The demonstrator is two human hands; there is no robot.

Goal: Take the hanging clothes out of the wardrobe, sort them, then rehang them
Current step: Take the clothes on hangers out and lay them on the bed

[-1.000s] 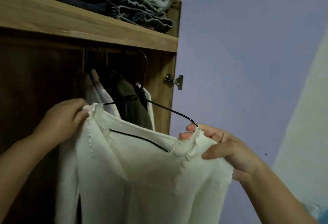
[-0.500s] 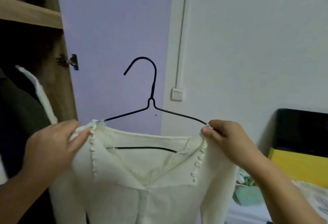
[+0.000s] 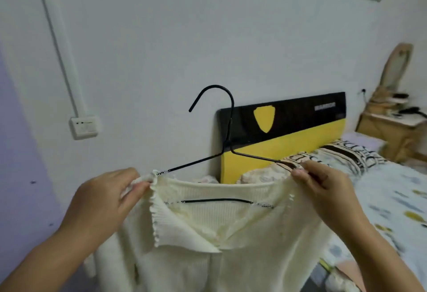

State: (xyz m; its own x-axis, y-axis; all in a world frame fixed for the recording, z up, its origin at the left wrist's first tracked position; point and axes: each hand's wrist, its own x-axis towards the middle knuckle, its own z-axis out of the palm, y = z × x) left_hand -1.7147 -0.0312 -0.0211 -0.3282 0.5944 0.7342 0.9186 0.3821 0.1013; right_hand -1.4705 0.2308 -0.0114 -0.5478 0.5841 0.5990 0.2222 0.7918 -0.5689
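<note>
A cream knit sweater (image 3: 208, 241) hangs on a black wire hanger (image 3: 227, 134), held up in the air between both hands, low in the middle of the view. The left hand (image 3: 101, 201), at about 8 o'clock, pinches the frilled shoulder edge of the sweater between thumb and fingertips, right where the hanger's left arm enters the knit. The right hand (image 3: 323, 190), at about 4 o'clock, has its fingers pressed together over the other shoulder — it seems to grip fabric and wire at once, though the wire's end is hidden under the fingers. The hanger's hook stands upright and curls toward 10 o'clock, free of any rail; its lower bar shows as a dark line through the open neckline.

Behind the sweater, at 3 o'clock, lies a bed (image 3: 392, 199) with patterned bedding, its black-and-yellow headboard (image 3: 288, 127) against a white wall. A wall socket (image 3: 84, 127) sits at 9 o'clock, with a white conduit (image 3: 57, 44) running up from it. At 2 o'clock, a wooden bedside stand (image 3: 390, 130) carries small, blurred items.
</note>
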